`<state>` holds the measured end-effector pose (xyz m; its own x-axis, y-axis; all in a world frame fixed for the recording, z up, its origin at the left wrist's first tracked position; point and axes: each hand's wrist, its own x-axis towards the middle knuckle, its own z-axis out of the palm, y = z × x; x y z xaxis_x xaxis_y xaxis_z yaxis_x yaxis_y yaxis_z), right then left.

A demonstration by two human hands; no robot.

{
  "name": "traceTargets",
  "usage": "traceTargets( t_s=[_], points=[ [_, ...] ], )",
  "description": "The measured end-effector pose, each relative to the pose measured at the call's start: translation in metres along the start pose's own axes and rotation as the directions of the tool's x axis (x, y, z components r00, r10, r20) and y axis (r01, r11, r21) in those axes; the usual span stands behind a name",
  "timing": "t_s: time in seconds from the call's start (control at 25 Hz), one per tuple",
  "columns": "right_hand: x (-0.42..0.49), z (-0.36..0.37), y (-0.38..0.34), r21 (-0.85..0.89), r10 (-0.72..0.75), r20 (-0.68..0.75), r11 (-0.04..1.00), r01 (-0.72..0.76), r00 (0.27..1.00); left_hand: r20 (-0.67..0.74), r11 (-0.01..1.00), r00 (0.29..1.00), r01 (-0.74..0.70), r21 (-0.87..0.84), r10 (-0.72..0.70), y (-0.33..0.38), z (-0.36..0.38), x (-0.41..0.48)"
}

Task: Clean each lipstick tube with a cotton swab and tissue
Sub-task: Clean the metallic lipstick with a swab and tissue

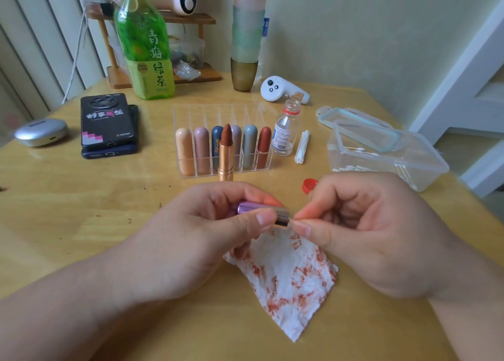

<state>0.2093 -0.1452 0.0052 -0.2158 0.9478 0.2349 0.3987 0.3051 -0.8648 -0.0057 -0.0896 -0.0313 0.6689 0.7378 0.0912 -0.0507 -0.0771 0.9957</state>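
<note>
Swab barely visible in right hand pinch; left hand grips purple lipstick tube, stained tissue under both.

pale green wall behind a wooden table; white door frame at right.

lipstick tube: purple-silver, horizontal | tissue: red-stained, flat below it

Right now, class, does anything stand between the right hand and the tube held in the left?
Nothing visible does. The right hand pinches a swab right at the silver end of the tube, which the left hand grips. The stained tissue lies below them, not between.
</note>
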Motion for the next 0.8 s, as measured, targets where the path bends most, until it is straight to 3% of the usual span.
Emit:
traceTargets(
  t_s=[0.2,0.44,0.56,0.68,0.8],
  points=[
    [0.0011,0.0058,0.0031,-0.148,-0.068,-0.165,0.988,0.043,0.984,0.009,0.999,1.0,0.023,-0.043,-0.023,-0.0001,-0.0032,0.0013],
    [0.0017,0.0008,0.0004,0.012,0.109,0.052,0.994,-0.11,0.993,0.002,0.999,1.0,0.012,-0.051,-0.012,-0.0012,-0.0026,0.0004],
    [0.0005,0.0014,0.0008,0.019,0.022,-0.035,1.0,-0.021,0.999,-0.016,0.999,1.0,0.017,-0.052,-0.018,-0.0002,-0.003,0.0013],
    [0.0013,0.0065,0.0033,-0.12,-0.061,-0.181,0.992,0.039,0.982,-0.02,0.995,0.999,0.035,-0.09,-0.037,0.0012,-0.0045,0.0017],
    [0.0017,0.0047,0.0044,-0.147,0.049,-0.124,0.987,-0.068,0.991,-0.044,0.994,0.999,0.024,-0.104,-0.029,0.0014,-0.0045,0.0018]
  ],
)
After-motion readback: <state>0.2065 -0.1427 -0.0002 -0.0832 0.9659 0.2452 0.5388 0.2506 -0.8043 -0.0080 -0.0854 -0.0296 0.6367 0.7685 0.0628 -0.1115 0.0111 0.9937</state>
